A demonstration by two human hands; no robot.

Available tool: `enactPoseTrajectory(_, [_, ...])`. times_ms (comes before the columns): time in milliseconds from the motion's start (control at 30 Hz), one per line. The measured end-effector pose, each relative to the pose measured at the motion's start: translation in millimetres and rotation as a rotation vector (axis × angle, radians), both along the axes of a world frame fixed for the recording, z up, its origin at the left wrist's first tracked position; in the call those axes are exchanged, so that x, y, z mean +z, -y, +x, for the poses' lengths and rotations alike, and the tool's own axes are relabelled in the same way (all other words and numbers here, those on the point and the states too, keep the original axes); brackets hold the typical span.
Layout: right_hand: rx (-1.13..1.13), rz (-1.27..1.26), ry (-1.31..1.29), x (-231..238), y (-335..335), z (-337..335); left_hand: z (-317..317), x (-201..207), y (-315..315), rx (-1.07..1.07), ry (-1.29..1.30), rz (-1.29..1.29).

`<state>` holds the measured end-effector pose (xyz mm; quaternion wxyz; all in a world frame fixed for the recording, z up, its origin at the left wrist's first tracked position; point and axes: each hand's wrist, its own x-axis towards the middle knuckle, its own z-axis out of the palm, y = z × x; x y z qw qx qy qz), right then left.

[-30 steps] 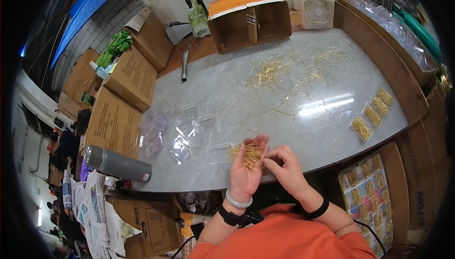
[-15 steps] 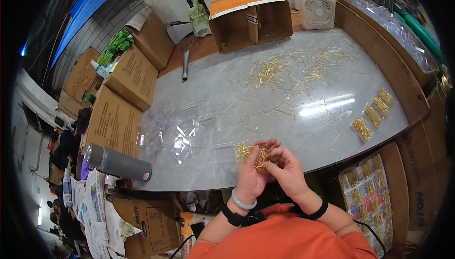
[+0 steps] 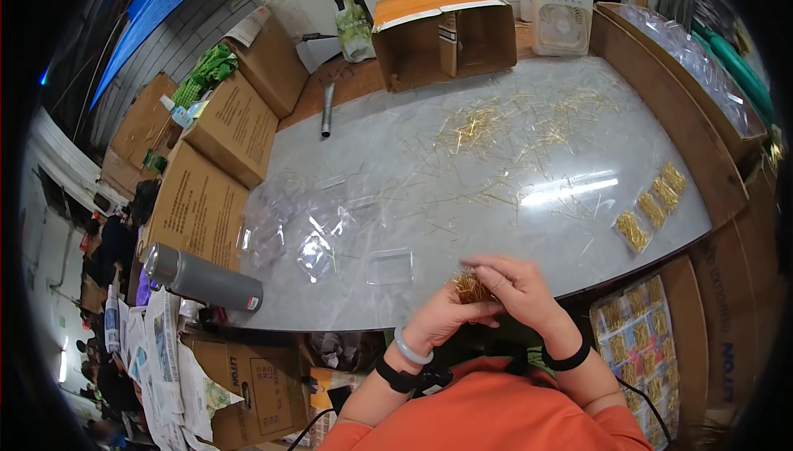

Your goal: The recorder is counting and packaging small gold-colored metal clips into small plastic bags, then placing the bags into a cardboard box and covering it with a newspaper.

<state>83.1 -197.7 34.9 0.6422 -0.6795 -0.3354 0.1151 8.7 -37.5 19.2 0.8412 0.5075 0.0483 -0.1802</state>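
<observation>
A bundle of thin gold wire hooks sits in my left hand, whose fingers wrap round it at the table's front edge. My right hand closes over the bundle's right end, fingers bent against it; the fingertips are partly hidden. A rectangular piece of clear plastic lies on the table left of my hands. Farther back, loose gold wire hooks are heaped and scattered. Several packed bundles of gold hooks lie in clear plastic near the right edge.
Clear plastic packaging lies left on the grey table. A grey bottle lies tilted at the front left. Cardboard boxes line the left side. At the back stand an open carton and a white fan.
Both hands have moved right and closer to me with the bundle. My right hand has gone from pinching at the hooks to covering them. The clear plastic piece now shows whole.
</observation>
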Motion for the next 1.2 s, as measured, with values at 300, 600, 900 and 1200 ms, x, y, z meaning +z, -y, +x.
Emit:
enactPoseTrajectory(300, [-0.021,0.125,-0.296,-12.5,-6.5,5.2,1.6,-5.9,-7.4,-0.050,-0.039,0.163])
enactPoseTrajectory(600, [0.080,0.142,-0.542,-15.9,0.1,10.7,0.9,-7.9,-4.8,-0.048,0.053,0.142])
enactPoseTrajectory(900, [0.210,0.083,-0.552,-6.4,4.9,11.2,-0.4,0.6,-7.7,-0.075,0.041,0.003])
enactPoseTrajectory(1200, [0.209,0.156,-0.657,-19.1,3.7,11.6,-3.2,-8.4,-13.4,-0.065,0.018,-0.087])
